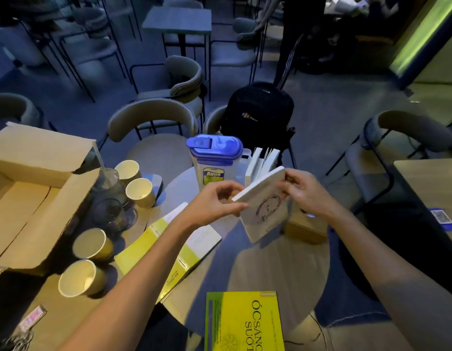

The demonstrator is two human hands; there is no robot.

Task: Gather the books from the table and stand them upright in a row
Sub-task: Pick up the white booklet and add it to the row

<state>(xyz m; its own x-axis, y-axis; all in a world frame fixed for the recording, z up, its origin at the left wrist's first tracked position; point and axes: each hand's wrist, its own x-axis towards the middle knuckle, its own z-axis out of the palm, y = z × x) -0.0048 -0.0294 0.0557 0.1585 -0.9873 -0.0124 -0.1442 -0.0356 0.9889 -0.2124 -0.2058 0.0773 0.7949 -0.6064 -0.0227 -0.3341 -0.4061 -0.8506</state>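
Just right of the water jug (214, 160), the white book (264, 211) is gripped by left hand (219, 201) and right hand (304, 192), its long axis tilted toward the standing books (261, 160) just behind.

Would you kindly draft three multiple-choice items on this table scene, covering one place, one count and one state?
1. Where do the standing books sit?
A. Right of the jug
B. Inside the cardboard box
C. On a chair

2. How many paper cups are on the table?
A. Two
B. Four
C. Six

3. The white book is:
A. Lying flat
B. Held by both hands
C. In the row

Answers: 1 A, they stand beside the blue-lidded jug; 2 B, four show left of centre; 3 B, left hand and right hand grip it above the table.
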